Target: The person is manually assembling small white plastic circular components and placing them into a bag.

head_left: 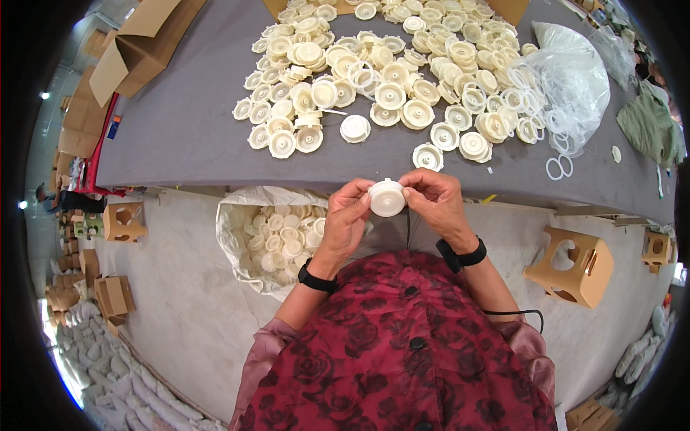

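Note:
Between my two hands, just off the table's near edge, is a round cream plastic cap [388, 198] with its raised disc facing up. My left hand [348, 217] pinches its left rim, and my right hand [435, 204] grips the right rim with thumb and fingers. On the grey table [194, 144] ahead lies a large spread of similar cream caps [389, 95], some showing their hollow insides. One single cap [355, 128] rests closest to my hands. Clear plastic rings [559, 168] lie at the right, spilling from a transparent bag [575, 68].
A white woven sack [233, 230] holding many caps stands on the floor left of my lap. Tan plastic stools [575, 266] stand at right and left. An open cardboard box [144, 43] sits at the table's far left; a green cloth [649, 122] lies at the right.

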`<state>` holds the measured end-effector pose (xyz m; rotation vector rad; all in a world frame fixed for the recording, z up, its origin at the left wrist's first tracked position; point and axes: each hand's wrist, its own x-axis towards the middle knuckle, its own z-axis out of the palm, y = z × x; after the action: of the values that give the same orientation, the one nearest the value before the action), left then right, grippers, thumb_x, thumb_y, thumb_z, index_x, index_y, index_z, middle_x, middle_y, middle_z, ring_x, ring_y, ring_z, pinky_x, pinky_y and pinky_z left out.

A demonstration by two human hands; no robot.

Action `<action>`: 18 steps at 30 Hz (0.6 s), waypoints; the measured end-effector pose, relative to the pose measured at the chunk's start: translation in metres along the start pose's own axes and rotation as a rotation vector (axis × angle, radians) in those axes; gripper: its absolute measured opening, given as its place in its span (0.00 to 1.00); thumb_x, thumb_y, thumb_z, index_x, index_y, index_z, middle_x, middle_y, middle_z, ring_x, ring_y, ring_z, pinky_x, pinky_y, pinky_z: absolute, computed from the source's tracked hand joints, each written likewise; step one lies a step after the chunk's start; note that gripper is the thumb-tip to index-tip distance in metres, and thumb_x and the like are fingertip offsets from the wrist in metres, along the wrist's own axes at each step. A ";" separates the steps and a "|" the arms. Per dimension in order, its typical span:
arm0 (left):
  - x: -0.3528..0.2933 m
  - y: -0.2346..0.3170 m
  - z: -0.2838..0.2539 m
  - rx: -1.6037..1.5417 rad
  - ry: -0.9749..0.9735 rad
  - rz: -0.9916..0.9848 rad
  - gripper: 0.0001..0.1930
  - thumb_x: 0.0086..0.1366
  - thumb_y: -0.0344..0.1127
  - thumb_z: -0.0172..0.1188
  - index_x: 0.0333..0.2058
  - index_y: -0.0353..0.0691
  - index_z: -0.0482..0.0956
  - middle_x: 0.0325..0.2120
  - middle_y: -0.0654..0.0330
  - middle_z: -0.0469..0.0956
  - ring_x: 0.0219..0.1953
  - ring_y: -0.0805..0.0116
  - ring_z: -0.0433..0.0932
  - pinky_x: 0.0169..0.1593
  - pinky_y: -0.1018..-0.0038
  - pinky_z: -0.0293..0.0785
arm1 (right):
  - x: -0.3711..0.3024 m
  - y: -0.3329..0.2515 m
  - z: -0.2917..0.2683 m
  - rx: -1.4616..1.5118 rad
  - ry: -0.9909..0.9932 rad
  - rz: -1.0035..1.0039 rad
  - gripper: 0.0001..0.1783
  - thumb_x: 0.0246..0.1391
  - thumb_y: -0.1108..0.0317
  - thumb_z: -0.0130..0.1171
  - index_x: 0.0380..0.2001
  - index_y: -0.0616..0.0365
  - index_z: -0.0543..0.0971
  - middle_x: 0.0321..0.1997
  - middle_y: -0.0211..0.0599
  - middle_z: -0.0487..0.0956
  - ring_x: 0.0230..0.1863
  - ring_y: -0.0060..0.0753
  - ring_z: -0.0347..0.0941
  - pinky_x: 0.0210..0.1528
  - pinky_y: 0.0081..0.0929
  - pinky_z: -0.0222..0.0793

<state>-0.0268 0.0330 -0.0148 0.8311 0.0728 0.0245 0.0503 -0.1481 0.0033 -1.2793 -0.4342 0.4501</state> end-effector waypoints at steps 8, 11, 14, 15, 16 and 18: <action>-0.001 0.006 -0.002 0.191 -0.145 -0.045 0.10 0.65 0.33 0.59 0.42 0.33 0.79 0.37 0.63 0.78 0.42 0.77 0.74 0.48 0.79 0.67 | -0.003 -0.018 -0.003 -0.283 -0.165 -0.118 0.09 0.56 0.75 0.59 0.40 0.66 0.81 0.33 0.26 0.80 0.32 0.14 0.72 0.35 0.16 0.69; -0.001 0.015 0.000 0.291 -0.143 -0.110 0.13 0.65 0.36 0.61 0.42 0.33 0.77 0.39 0.61 0.78 0.43 0.73 0.75 0.51 0.76 0.68 | -0.005 -0.019 -0.002 -0.338 -0.168 -0.137 0.09 0.57 0.75 0.58 0.40 0.66 0.81 0.33 0.25 0.80 0.31 0.14 0.71 0.34 0.16 0.67; 0.004 0.015 0.011 0.115 -0.173 -0.147 0.16 0.63 0.36 0.65 0.45 0.34 0.76 0.40 0.62 0.78 0.45 0.74 0.75 0.53 0.76 0.68 | -0.008 -0.016 -0.002 -0.083 -0.031 -0.047 0.08 0.59 0.74 0.58 0.40 0.65 0.81 0.33 0.25 0.80 0.33 0.15 0.72 0.36 0.15 0.68; 0.001 0.009 0.009 0.165 -0.154 -0.080 0.16 0.63 0.34 0.64 0.48 0.34 0.74 0.39 0.62 0.79 0.43 0.75 0.76 0.51 0.77 0.70 | -0.008 -0.016 -0.001 0.021 0.048 -0.016 0.08 0.60 0.74 0.58 0.40 0.64 0.81 0.34 0.26 0.80 0.34 0.15 0.73 0.37 0.15 0.69; -0.001 0.003 0.008 0.215 -0.135 -0.014 0.18 0.63 0.31 0.64 0.50 0.33 0.73 0.38 0.63 0.79 0.41 0.76 0.76 0.49 0.78 0.71 | -0.009 -0.016 0.000 0.126 0.128 0.016 0.08 0.61 0.73 0.58 0.41 0.64 0.80 0.34 0.26 0.80 0.35 0.15 0.73 0.38 0.15 0.69; -0.004 -0.007 0.008 0.171 -0.084 0.027 0.17 0.64 0.30 0.63 0.50 0.33 0.74 0.38 0.62 0.79 0.42 0.76 0.76 0.49 0.78 0.71 | -0.012 -0.007 0.007 0.185 0.155 0.015 0.08 0.61 0.73 0.59 0.42 0.64 0.80 0.36 0.27 0.80 0.36 0.16 0.74 0.39 0.15 0.70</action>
<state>-0.0300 0.0226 -0.0145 1.0027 -0.0158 0.0093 0.0368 -0.1511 0.0108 -1.1291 -0.2466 0.3907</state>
